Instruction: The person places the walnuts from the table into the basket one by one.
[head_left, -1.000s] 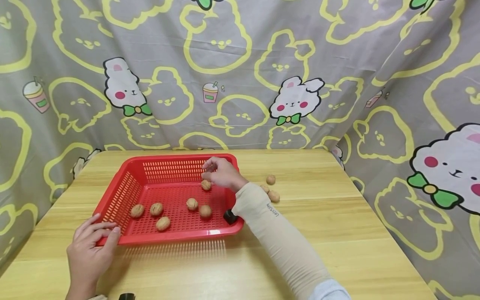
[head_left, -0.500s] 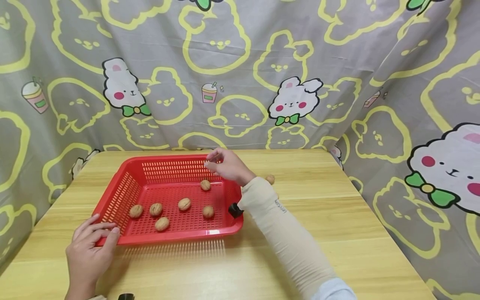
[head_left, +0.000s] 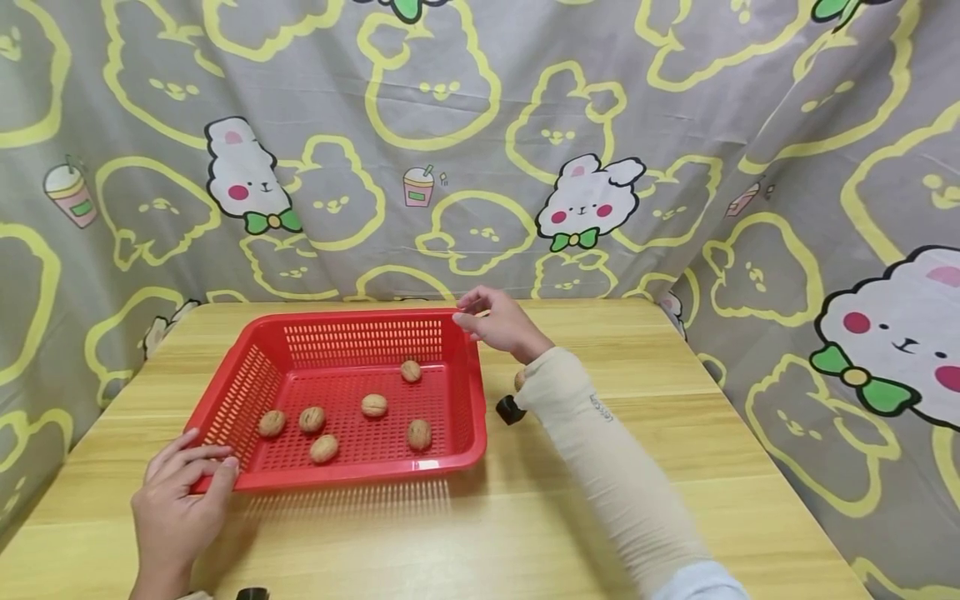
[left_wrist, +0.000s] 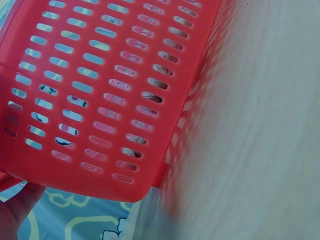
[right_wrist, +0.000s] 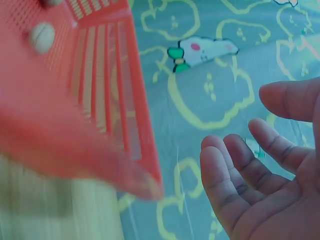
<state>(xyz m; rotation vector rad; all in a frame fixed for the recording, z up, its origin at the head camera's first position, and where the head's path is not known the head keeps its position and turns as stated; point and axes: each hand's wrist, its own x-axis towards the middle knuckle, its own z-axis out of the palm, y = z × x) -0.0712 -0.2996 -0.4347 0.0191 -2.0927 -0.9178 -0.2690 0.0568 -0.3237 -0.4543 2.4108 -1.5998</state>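
Six walnuts (head_left: 374,406) are held in the red basket (head_left: 337,477), left of centre, head view. Basket's lower-left corner is gripped by left hand (head_left: 178,504), fingers over rim. Nothing is held by right hand (head_left: 501,323), fingers loosely parted, near upper-right corner.

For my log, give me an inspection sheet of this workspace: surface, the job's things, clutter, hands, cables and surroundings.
Surface: table with a pale wood-grain top.
Job's things: red basket standing upright, six walnuts inside; another walnut on the table to its right, partly hidden by the sleeve.
Clutter: black object at the head view's bottom edge, too cut off to identify.
Left hand: holds the basket's near-left corner.
Right hand: near the basket's far-right corner, fingers loosely curved, holding nothing.
Cables: nothing seen.
Surroundings: grey cloth with cartoon prints behind the table and at both sides.
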